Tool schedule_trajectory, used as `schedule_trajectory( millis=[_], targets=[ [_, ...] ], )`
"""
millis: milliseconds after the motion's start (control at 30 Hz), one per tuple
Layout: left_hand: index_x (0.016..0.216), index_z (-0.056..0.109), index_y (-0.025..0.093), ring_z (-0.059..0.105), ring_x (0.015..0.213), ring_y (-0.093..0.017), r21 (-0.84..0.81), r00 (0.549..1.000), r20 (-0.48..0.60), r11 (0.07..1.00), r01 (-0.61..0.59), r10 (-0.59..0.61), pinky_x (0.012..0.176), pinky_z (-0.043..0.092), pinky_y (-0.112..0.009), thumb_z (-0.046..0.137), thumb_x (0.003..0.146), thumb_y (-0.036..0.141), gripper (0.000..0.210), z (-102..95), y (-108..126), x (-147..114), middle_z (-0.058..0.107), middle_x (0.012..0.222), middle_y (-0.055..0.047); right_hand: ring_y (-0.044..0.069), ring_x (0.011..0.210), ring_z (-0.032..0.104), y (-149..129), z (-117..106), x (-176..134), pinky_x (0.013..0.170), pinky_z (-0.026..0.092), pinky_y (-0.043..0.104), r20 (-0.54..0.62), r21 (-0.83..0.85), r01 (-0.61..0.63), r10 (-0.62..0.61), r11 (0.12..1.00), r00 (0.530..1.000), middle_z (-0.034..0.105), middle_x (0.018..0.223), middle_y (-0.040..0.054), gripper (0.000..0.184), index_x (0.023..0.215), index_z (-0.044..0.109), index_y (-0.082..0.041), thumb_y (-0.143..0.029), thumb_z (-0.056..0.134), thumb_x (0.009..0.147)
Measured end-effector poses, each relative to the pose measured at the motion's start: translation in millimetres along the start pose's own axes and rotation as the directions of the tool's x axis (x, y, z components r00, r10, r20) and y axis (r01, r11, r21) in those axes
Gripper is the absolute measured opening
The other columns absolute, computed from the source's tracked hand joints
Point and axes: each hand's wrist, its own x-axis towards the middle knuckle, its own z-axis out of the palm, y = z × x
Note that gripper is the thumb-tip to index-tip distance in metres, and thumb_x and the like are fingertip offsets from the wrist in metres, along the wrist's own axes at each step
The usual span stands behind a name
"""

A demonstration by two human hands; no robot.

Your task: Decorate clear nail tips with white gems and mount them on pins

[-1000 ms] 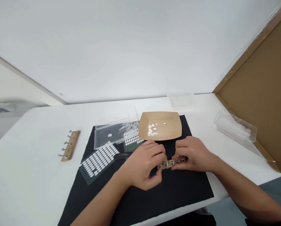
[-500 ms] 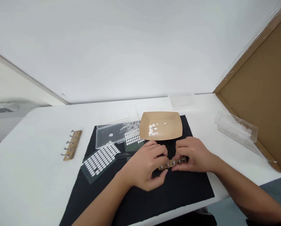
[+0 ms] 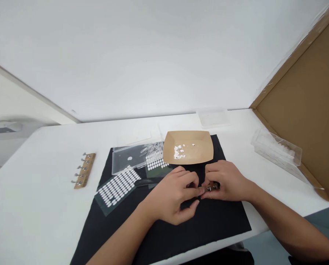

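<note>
Head view, wooden strip (image 3: pixel 212 187) pinched between left hand (image 3: pixel 172 195), right hand (image 3: pixel 227 181)

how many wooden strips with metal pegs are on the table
2. One strip lies alone on the white table at the left; the other strip is on the black mat, mostly hidden between both hands.

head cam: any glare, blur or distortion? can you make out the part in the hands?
Head view: even, soft light, no glare; wide-angle bend at the table edge. Sharp, no motion blur. The small wooden strip is mostly hidden between left hand and right hand; its pegs are too small to resolve.
</note>
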Motion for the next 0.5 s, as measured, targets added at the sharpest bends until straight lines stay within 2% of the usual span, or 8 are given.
schedule_trajectory(
  millis=[200,367,500],
  targets=[
    [0.11,0.075,0.021,0.061,0.08,-0.019,0.06,1.0,0.026,0.998,-0.003,0.002,0.076,0.041,-0.04,0.063,0.092,0.024,0.022,0.2,3.1,2.0,0.066,0.096,-0.006,0.012,0.068,0.059,0.4,1.1,-0.4,0.063,0.035,0.028,0.004,0.033,-0.008,0.008,0.999,1.0,0.065,0.077,-0.0037,0.028,0.079,0.069,-0.021,-0.043,0.084,0.09],
    [0.093,0.073,0.019,0.057,0.077,-0.019,0.142,1.0,0.023,0.99,-0.012,0.009,0.072,0.041,-0.039,0.064,0.091,0.023,0.009,2.0,9.4,7.2,0.064,0.093,-0.006,0.012,0.067,0.059,0.2,2.2,-0.2,0.063,0.035,0.028,0.021,0.04,-0.024,0.023,0.999,1.0,0.065,0.077,-0.0033,0.026,0.08,0.069,-0.022,-0.041,0.081,0.092],
    [0.087,0.071,0.02,0.059,0.077,-0.019,0.136,0.999,-0.018,0.99,-0.03,0.032,0.072,0.042,-0.039,0.062,0.092,0.02,0.011,5.0,7.5,7.7,0.064,0.091,-0.006,0.012,0.069,0.06,-0.4,3.0,-0.6,0.063,0.035,0.027,0.036,0.007,-0.03,0.03,1.0,0.999,0.064,0.078,-0.0041,0.021,0.081,0.069,-0.022,-0.037,0.082,0.089]
  ],
)
